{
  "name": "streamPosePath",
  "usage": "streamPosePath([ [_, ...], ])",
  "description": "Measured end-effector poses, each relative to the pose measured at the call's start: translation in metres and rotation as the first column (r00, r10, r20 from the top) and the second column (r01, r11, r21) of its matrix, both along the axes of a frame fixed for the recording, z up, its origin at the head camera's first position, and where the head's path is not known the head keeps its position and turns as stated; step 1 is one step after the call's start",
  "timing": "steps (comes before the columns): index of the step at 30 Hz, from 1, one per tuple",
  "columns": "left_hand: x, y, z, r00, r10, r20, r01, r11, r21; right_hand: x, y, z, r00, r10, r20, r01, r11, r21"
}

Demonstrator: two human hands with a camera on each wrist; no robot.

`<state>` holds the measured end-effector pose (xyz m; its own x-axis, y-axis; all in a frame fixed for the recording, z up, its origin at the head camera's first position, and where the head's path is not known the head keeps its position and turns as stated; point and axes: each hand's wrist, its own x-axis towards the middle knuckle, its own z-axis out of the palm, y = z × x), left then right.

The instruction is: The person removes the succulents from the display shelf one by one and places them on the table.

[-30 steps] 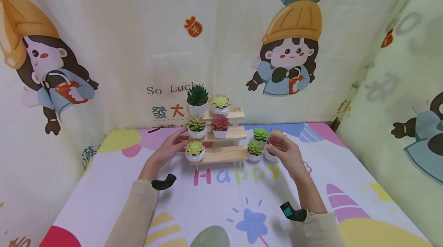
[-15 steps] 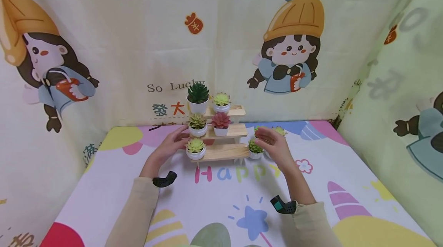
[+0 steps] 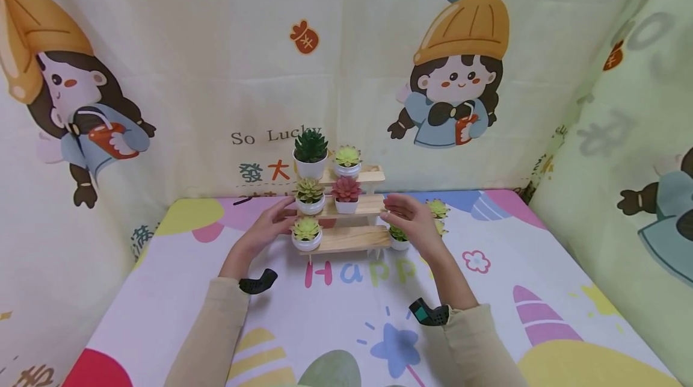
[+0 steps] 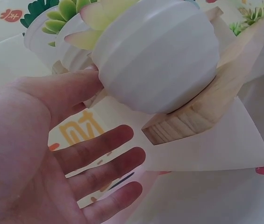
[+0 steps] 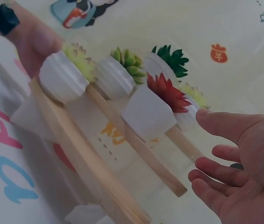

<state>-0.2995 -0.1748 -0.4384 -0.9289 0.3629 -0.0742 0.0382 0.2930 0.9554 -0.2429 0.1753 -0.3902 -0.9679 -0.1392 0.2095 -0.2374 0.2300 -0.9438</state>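
A three-tier wooden stand [image 3: 354, 238] bears small potted succulents. A dark green one [image 3: 311, 155] and a pale green one [image 3: 347, 159] share the top tier. On the middle tier are a green one [image 3: 310, 195] and a red one [image 3: 346, 192]. One light green succulent [image 3: 307, 233] sits at the bottom tier's left end. My left hand [image 3: 265, 224] is beside that end, its thumb at the white pot [image 4: 157, 56] and its other fingers extended; contact is unclear. My right hand [image 3: 418, 226] hovers by the stand's right end, fingers loosely spread, holding nothing.
Right of the stand, several more potted succulents stand on the table, partly hidden by my right hand: a green one [image 3: 399, 238] near the bottom tier and a yellowish one [image 3: 437, 209] farther back. A printed cloth [image 3: 346, 74] hangs behind the table.
My right hand has moved left from the loose succulents to the stand's right end, uncovering the yellowish ones and covering part of the green ones. My left hand stays in place.
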Motion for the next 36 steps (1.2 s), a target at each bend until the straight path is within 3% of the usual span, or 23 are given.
streamPosePath([
  [8, 0.0, 0.0, -0.002, 1.0, -0.003, -0.012, 0.003, 1.0, 0.001, -0.004, -0.016, 0.004, 1.0, 0.006, -0.004, -0.005, 1.0, 0.017],
  [18, 0.009, 0.004, 0.017, 1.0, -0.012, -0.008, 0.012, 1.0, -0.005, -0.01, -0.029, 0.005, 1.0, 0.015, 0.006, -0.016, 0.999, 0.029],
  [27, -0.002, -0.001, -0.001, 1.0, 0.008, -0.008, -0.008, 1.0, -0.005, -0.014, -0.037, 0.006, 0.999, 0.032, 0.007, -0.032, 0.998, 0.047],
  [36, 0.0, 0.001, 0.0, 1.0, 0.004, -0.028, -0.004, 1.0, -0.006, -0.015, -0.04, 0.008, 1.0, 0.019, 0.016, -0.019, 0.999, 0.039],
])
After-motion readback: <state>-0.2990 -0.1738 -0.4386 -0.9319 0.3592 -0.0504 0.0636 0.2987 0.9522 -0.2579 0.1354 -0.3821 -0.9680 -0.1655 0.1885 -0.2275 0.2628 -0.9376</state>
